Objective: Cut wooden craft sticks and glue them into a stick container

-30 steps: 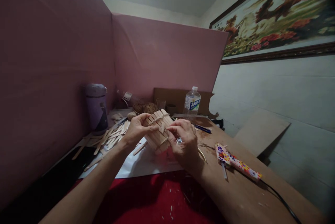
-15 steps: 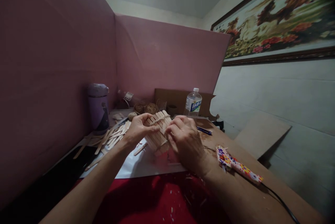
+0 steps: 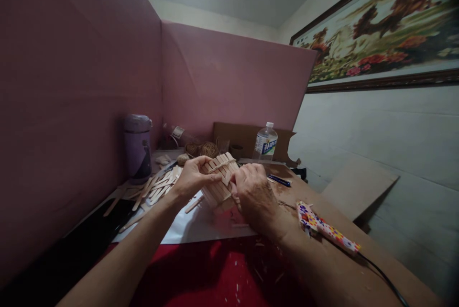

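Both hands hold the stick panel (image 3: 218, 181) just above the white sheet (image 3: 195, 230) in the middle of the table (image 3: 315, 192), probably raised so that either face can be reached without pressing it on the clutter below. The left hand (image 3: 193, 179) closes around the panel's left edge, thumb laid across the front and fingers curled behind. The right hand (image 3: 254, 194) bunches its fingertips against the right edge, pinching it; what lies under them is hidden. Gripping from opposite sides likely keeps the slats from sliding apart. The slats stand tilted, their long axis running from low near the person to high and away, the tops leaning right, with a cross stick along the upper row. Loose sticks (image 3: 158, 186) lie to the left, beside a purple jug (image 3: 137, 147), and a flowered glue gun (image 3: 327, 228) rests to the right, near at hand.
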`<act>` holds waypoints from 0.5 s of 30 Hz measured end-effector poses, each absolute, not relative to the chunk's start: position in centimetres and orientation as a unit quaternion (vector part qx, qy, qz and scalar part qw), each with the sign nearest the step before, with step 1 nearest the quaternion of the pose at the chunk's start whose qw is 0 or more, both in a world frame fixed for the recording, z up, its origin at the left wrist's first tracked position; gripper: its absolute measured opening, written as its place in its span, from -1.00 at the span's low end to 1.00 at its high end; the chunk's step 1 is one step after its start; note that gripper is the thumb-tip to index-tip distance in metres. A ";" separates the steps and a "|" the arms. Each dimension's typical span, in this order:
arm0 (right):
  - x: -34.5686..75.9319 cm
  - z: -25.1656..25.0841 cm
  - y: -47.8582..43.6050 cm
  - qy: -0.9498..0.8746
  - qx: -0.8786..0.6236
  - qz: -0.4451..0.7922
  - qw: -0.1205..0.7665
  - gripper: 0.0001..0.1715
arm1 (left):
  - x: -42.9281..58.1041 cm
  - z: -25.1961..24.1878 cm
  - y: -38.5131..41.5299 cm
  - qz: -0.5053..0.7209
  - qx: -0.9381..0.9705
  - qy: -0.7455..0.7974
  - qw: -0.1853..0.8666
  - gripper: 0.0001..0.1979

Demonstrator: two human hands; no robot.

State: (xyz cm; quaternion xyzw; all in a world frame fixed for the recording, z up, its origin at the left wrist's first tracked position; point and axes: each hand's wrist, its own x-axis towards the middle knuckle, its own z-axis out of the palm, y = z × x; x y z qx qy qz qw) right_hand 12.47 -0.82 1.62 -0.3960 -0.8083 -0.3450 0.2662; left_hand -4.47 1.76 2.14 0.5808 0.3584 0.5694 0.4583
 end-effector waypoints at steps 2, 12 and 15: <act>12.8 1.5 -0.8 -0.818 -0.394 -0.296 0.295 -0.93 | -4.5 2.2 1.7 0.567 0.586 0.358 0.455 -0.66; 14.0 0.8 -0.3 -0.808 -0.376 -0.086 0.446 -0.87 | -4.6 2.0 2.0 0.568 0.576 0.362 0.463 -0.66; 13.7 1.0 -0.6 -0.812 -0.380 -0.096 0.432 -0.90 | -4.5 2.0 1.8 0.565 0.580 0.358 0.464 -0.67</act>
